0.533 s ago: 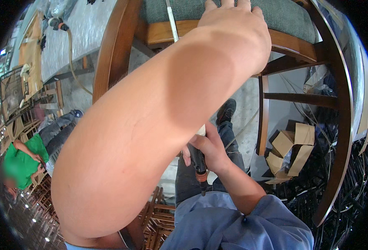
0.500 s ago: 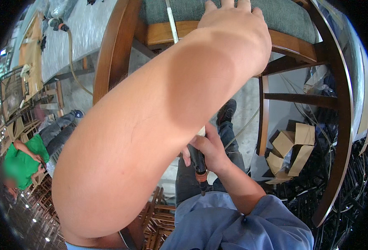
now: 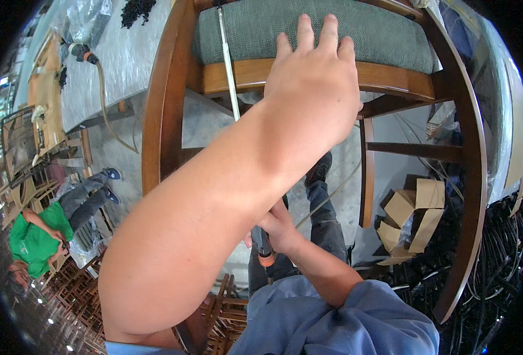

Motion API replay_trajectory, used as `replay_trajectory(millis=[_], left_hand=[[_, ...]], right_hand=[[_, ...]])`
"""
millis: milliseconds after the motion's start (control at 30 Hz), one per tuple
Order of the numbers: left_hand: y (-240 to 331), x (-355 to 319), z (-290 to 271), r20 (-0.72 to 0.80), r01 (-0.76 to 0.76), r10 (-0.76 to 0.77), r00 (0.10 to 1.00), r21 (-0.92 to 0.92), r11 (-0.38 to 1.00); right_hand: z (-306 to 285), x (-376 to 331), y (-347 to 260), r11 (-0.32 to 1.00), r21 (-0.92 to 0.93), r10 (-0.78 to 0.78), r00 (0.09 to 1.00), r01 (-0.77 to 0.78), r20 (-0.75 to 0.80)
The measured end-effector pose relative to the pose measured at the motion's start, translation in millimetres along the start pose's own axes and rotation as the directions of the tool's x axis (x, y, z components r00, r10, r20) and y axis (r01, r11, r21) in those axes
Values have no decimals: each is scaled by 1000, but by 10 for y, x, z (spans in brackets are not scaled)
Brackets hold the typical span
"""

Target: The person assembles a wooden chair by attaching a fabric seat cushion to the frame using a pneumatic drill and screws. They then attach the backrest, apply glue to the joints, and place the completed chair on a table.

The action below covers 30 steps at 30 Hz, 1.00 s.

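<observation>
A brown wooden chair (image 3: 391, 80) with a grey-green woven seat cushion (image 3: 385, 36) fills the upper part of the head view. My left arm crosses the picture from the lower left. My left hand (image 3: 316, 71) lies open, fingers spread, on the cushion and its front rail. Beneath that forearm, my right hand (image 3: 280, 227) is closed round a power screwdriver (image 3: 264, 251) with a black body and an orange ring. Its long pale shaft (image 3: 228, 65) runs up past the cushion's left end, its dark tip at the rear frame rail. My left forearm hides the shaft's middle.
On the left, a plastic-covered table (image 3: 104, 83) carries a pile of black screws (image 3: 137, 10) and a hose (image 3: 104, 97) with a fitting. A co-worker in green (image 3: 39, 234) is at far left. Open cardboard boxes (image 3: 412, 219) and black cables (image 3: 498, 266) lie at right.
The chair and my left hand now appear lower in the view, so more of the cushion and the shaft's tip show. My right hand and the screwdriver appear slightly further left.
</observation>
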State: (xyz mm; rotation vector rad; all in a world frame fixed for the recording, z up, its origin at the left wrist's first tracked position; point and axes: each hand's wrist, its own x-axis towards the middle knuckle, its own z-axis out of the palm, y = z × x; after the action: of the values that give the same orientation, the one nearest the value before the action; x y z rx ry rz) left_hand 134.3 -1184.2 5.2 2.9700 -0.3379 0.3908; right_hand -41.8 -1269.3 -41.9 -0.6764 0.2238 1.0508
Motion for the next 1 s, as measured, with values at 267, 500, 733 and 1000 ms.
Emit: replay_trajectory(millis=[267,500,733,1000], left_hand=[[23,30,-141,247,94,-50,968,-167,981],[44,9,-140,235,91,-47,971,-179,980],[37,25,-146,264,107,-52,963,-201,974],[-41,37,-148,252,89,-8,968,-309,947]], right_hand=[[27,3,-32,1000,-5,24,1000,-24,14],[6,-33,-53,1000,18,21,999,-22,32],[-139,-89,-139,999,7,53,998,-52,-28],[-289,-280,-649,959,-261,70,986,-108,-152]])
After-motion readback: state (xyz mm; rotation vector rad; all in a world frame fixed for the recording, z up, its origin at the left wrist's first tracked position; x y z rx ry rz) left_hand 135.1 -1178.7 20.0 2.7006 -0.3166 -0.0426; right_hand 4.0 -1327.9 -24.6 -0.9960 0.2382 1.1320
